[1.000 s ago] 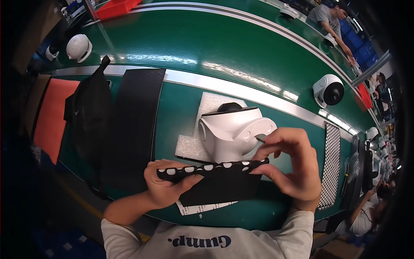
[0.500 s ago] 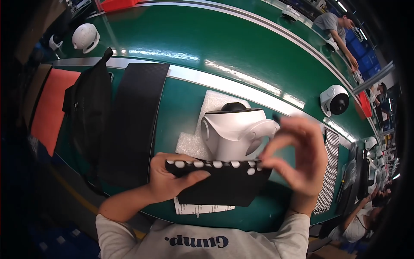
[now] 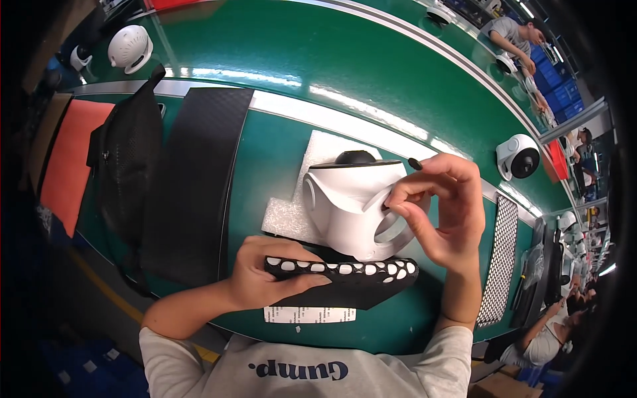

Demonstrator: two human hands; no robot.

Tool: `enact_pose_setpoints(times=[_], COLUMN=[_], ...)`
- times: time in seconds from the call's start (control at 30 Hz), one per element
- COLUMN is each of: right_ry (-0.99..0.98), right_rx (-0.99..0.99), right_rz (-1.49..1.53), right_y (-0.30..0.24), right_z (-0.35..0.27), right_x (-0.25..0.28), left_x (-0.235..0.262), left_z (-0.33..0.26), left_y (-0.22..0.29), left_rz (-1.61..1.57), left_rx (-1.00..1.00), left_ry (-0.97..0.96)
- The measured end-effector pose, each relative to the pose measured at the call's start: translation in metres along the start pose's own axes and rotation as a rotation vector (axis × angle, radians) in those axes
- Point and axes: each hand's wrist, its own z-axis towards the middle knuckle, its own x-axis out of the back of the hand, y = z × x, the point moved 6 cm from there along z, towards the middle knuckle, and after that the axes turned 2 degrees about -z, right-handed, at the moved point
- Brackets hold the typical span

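My left hand point(image 3: 265, 273) is closed round a bent black foam sheet point(image 3: 345, 286), thumb on the near face. Rows of white oval spots run along the sheet's upper edge. Beyond it, a white dome-like device housing point(image 3: 335, 205) with a round black top lies tilted on the bench. My right hand point(image 3: 441, 209) is at the housing's right-hand bracket, thumb and a finger pinched together against it. A sliver of a small black pad point(image 3: 386, 207) shows at that pinch. Another small black oval pad point(image 3: 415, 164) sits on a raised fingertip.
White foam wrap point(image 3: 285, 219) lies under and beside the housing. A printed white sheet point(image 3: 310, 314) is near the bench edge. To the left are a dark sheet point(image 3: 199, 179), a black bag point(image 3: 129, 166) and an orange sheet point(image 3: 73, 159); a spotted strip point(image 3: 501, 265) lies right.
My right hand has moved from the foam sheet's right end up to the housing's bracket. The housing now leans differently, its bracket turned lower, and the foam sheet has tipped to show more white spots.
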Motion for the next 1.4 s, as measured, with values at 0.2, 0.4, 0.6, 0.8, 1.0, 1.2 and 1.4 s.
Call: enact_pose_setpoints(times=[0.2, 0.4, 0.6, 0.8, 1.0, 1.2, 1.4], right_ry=[0.053, 0.124, -0.059, 0.147, 0.187, 0.140, 0.114], right_rx=[0.086, 0.520, 0.352, -0.123, -0.205, -0.120, -0.153], right_rz=[-0.113, -0.831, -0.671, -0.041, 0.018, -0.213, -0.280], right_y=[0.006, -0.018, 0.002, 0.042, 0.045, 0.033, 0.032], right_z=[-0.003, -0.009, -0.015, -0.029, -0.030, -0.022, -0.016], right_x=[0.000, 0.001, 0.006, 0.023, 0.029, 0.028, 0.030], left_x=[0.003, -0.001, 0.002, 0.001, 0.001, 0.002, 0.004], left_z=[-0.001, 0.017, 0.018, 0.019, 0.019, 0.018, 0.019], left_y=[-0.001, 0.004, -0.004, -0.009, -0.010, -0.014, -0.020], left_rz=[0.109, 0.226, 0.149, 0.152, 0.161, 0.156, 0.165], left_rx=[0.046, -0.166, -0.153, -0.159, -0.137, -0.119, -0.112], left_ry=[-0.003, -0.160, -0.161, -0.149, -0.135, -0.122, -0.119])
